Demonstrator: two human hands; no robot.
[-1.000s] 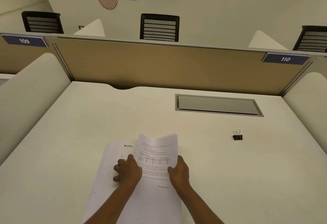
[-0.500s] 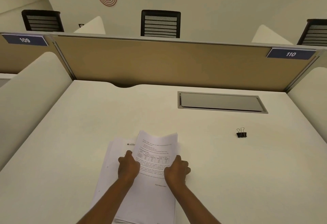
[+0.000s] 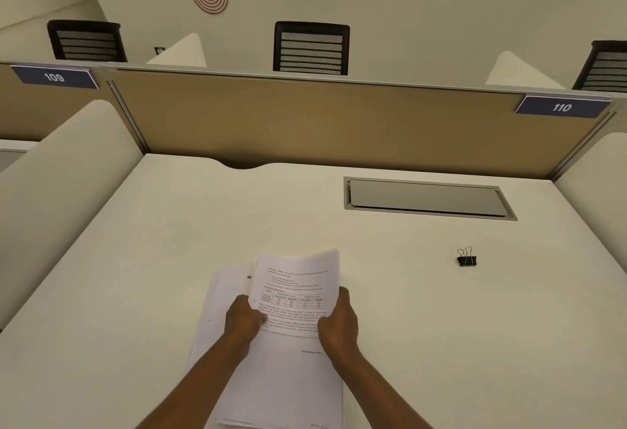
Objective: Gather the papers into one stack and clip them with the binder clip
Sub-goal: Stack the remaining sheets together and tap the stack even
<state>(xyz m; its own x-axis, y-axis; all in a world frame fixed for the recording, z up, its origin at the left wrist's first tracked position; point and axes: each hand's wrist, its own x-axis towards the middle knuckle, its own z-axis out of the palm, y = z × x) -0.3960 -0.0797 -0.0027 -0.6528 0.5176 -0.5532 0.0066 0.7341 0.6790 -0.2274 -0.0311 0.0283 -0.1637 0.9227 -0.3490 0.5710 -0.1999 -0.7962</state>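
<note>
A stack of white printed papers [image 3: 295, 279] lies on the cream desk [image 3: 135, 259] near its front edge. The top sheets, with text and a table, bow upward at the far end. My left hand [image 3: 242, 321] grips their left edge and my right hand [image 3: 337, 320] grips their right edge. More sheets [image 3: 224, 293] stick out to the left beneath, slightly askew. A small black binder clip [image 3: 466, 258] with silver handles stands on the desk to the right, well apart from both hands.
A grey cable-tray lid [image 3: 424, 198] is set into the desk at the back right. A tan divider panel [image 3: 322, 123] closes the far edge, with curved white side screens [image 3: 61, 198] left and right. Black chairs [image 3: 311, 48] stand beyond.
Both hands have drawn the upper sheets slightly to the right over the lower ones, squeezing their side edges. The binder clip has not moved on the desk.
</note>
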